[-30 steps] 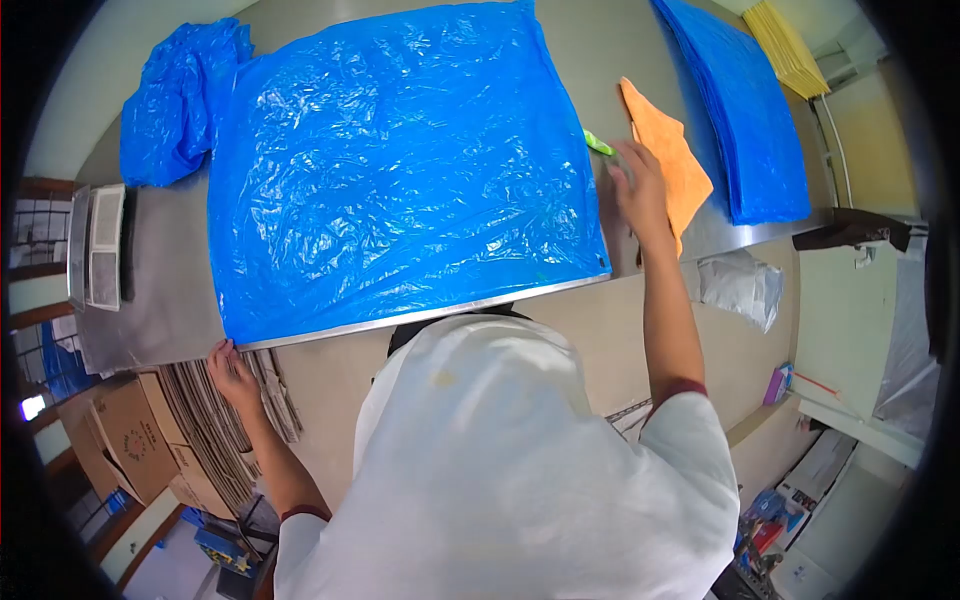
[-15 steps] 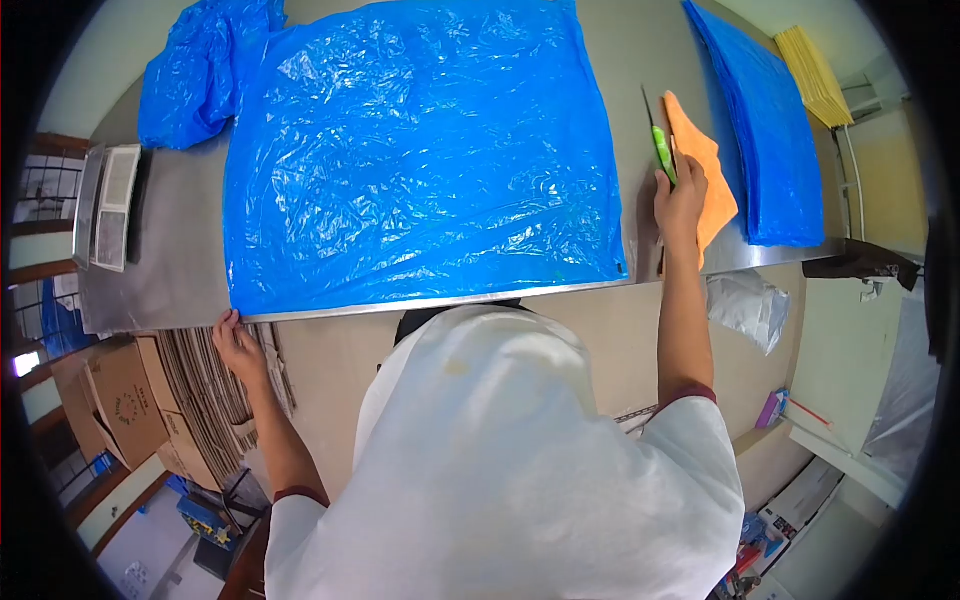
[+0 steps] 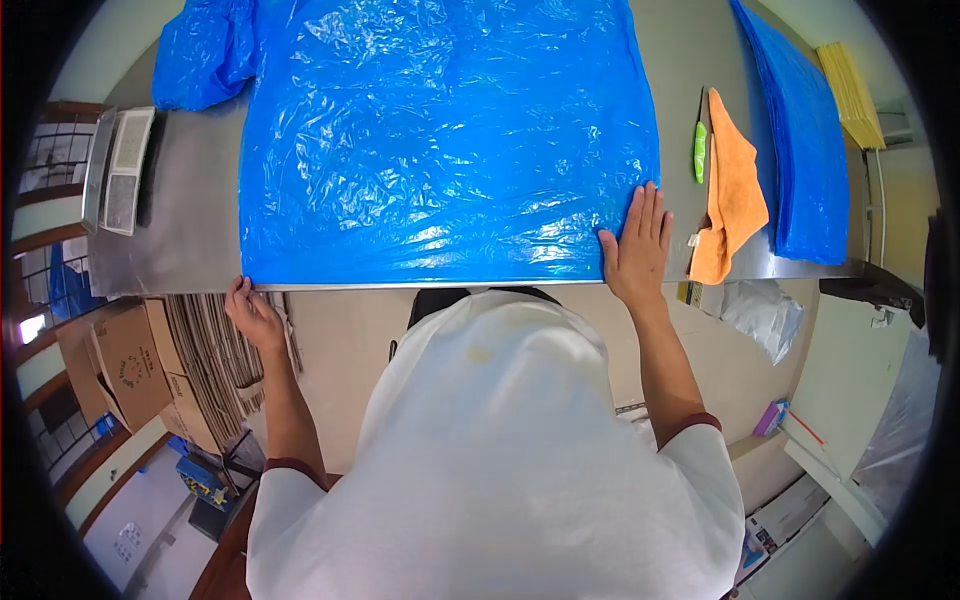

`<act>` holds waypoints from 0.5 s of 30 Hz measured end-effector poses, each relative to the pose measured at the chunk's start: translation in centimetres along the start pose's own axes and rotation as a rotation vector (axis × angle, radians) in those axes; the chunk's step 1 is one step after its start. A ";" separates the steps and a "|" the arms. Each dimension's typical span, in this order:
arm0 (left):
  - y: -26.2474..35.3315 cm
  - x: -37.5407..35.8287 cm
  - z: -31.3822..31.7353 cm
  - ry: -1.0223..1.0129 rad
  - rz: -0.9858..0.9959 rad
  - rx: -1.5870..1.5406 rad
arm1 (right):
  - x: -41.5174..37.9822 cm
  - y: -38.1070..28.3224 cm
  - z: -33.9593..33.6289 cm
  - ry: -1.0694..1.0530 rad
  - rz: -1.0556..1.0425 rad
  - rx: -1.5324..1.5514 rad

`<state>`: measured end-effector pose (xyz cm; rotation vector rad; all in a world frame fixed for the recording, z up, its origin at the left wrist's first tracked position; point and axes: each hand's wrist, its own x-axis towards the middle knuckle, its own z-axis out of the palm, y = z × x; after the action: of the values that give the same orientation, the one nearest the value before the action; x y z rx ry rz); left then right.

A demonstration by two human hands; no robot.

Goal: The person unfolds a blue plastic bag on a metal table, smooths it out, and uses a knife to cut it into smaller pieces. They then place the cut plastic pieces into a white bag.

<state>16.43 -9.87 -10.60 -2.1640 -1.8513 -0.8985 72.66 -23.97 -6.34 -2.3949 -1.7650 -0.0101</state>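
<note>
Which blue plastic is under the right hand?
The wide spread sheet: the right hand lies on its near right corner. The crumpled bundle at left and layered stack at right are untouched.

Right hand (image 3: 638,255) flat, left hand (image 3: 254,314) seemingly pinching

The blue sheet (image 3: 450,150) runs off the top edge; the cardboard box (image 3: 148,345) bears unreadably small print (image 3: 129,370).

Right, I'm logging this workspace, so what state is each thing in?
Blue sheet: spread out, wrinkled
Blue bundle: crumpled
Green tool: lying down, unheld
Orange cloth: rumpled
Blue stack: layered
Yellow stack: layered
Cardboard: flattened, stacked
Right hand: open, flat on the sheet
Left hand: fingers bent at the sheet's corner
</note>
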 end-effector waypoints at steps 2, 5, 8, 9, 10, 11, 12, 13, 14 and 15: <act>0.0 -0.3 -0.1 0.004 -0.007 -0.002 | 0.0 0.1 0.0 -0.010 0.002 -0.006; -0.3 -0.7 0.0 -0.008 -0.026 -0.006 | -0.3 0.1 -0.1 -0.025 0.003 -0.004; 0.1 -1.2 0.2 0.003 -0.063 -0.104 | -1.0 0.6 -0.3 -0.033 0.007 -0.009; 0.2 -1.8 0.4 0.024 -0.092 -0.188 | -1.4 0.9 -0.2 -0.034 0.004 -0.022; 0.3 -2.1 0.6 0.044 -0.117 -0.274 | -1.8 1.1 -0.2 -0.034 0.003 -0.036; 0.4 -2.3 0.7 0.042 -0.118 -0.283 | -1.9 1.2 -0.3 -0.034 0.007 -0.033; 0.4 -2.4 0.6 0.038 -0.119 -0.290 | -2.1 1.3 -0.3 -0.036 0.011 -0.028; 0.3 -2.4 0.6 0.032 -0.118 -0.294 | -2.3 1.3 -0.3 -0.039 0.015 -0.021; 0.1 -2.4 0.7 0.034 -0.103 -0.303 | -2.4 1.3 -0.4 -0.037 0.018 -0.020; 0.2 -2.5 0.7 0.031 -0.129 -0.336 | -2.5 1.4 -0.4 -0.036 0.019 -0.016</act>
<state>16.68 -11.70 -12.47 -2.2119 -1.9623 -1.3489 73.23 -26.76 -6.40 -2.4382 -1.7639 0.0205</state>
